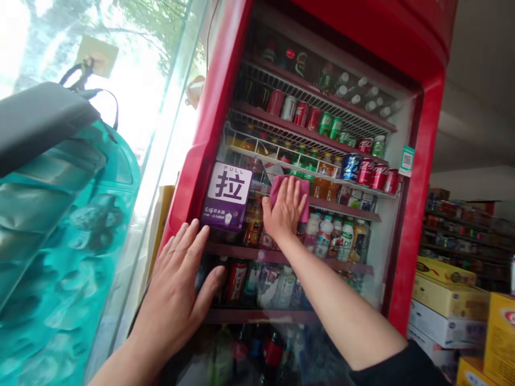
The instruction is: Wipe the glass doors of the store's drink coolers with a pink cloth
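My right hand is flat on a pink cloth, holding it against the glass door of a red drinks fridge. Parts of the cloth show around the fingers. My left hand is open, its fingers stretched up by the door's left edge and the thumb out to the side. It holds nothing; whether it touches the door I cannot tell. Just above its fingertips is a purple and white "PULL" sticker. Behind the glass stand rows of drink cans and bottles on shelves.
At left, a teal plastic item with a grey part hangs before a bright window. Stacked cartons and a yellow box stand to the right of the fridge. Stocked shelves are behind them.
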### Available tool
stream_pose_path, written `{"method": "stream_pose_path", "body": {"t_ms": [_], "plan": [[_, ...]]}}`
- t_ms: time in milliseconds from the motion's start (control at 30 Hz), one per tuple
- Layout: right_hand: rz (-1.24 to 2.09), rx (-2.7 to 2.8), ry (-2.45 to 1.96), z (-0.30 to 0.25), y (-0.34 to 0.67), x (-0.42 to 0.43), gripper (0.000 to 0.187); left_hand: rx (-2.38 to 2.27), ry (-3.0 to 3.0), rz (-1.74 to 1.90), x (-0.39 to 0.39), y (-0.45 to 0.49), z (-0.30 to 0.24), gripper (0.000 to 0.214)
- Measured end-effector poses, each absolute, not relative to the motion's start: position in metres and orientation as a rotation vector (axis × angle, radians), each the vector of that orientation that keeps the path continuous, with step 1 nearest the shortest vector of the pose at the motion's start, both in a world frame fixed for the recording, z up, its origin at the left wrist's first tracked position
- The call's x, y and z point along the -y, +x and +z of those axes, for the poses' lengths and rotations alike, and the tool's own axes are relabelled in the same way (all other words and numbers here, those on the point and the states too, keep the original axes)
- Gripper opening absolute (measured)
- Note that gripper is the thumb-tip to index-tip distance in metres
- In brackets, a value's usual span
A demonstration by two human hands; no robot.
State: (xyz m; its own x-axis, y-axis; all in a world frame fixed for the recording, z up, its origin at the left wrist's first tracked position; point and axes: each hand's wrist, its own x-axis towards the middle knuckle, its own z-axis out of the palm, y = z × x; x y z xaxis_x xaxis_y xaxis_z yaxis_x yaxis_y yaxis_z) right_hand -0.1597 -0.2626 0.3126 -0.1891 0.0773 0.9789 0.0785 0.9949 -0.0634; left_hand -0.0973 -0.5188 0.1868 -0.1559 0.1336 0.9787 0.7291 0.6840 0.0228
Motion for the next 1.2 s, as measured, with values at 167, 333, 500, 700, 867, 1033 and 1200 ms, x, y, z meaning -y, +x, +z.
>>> {"method": "stream_pose_path", "body": {"t_ms": [167, 333, 500, 700, 867, 1033, 1200], "plan": [[-0.023, 1.825, 0.149, 0.354, -0.178, 0.355, 0.079, 1.678, -0.698, -0.596, 0.526, -0.095, 0.183, 0.078], [-0.049, 1.822, 0.279, 0.356, -0.187, 0.399, 0.073, 1.672, -0.67, -0.61, 0.534, -0.093, 0.183, 0.077], [-0.097, 1.904, 0.36, 0.303, -0.18, 0.395, 0.074, 1.685, -0.653, -0.65, 0.536, -0.092, 0.177, 0.076], [-0.317, 2.02, 0.621, 0.218, -0.167, 0.366, 0.071, 1.689, -0.674, -0.657, 0.536, -0.085, 0.17, 0.077], [-0.533, 2.034, 0.872, 0.267, -0.16, 0.332, 0.071, 1.7, -0.669, -0.657, 0.54, -0.082, 0.174, 0.077], [-0.357, 1.897, 0.63, 0.348, -0.171, 0.343, 0.071, 1.719, -0.649, -0.653, 0.542, -0.084, 0.175, 0.077], [-0.039, 1.836, 0.321, 0.331, -0.184, 0.389, 0.074, 1.754, -0.622, -0.702, 0.541, -0.086, 0.166, 0.077]]}}
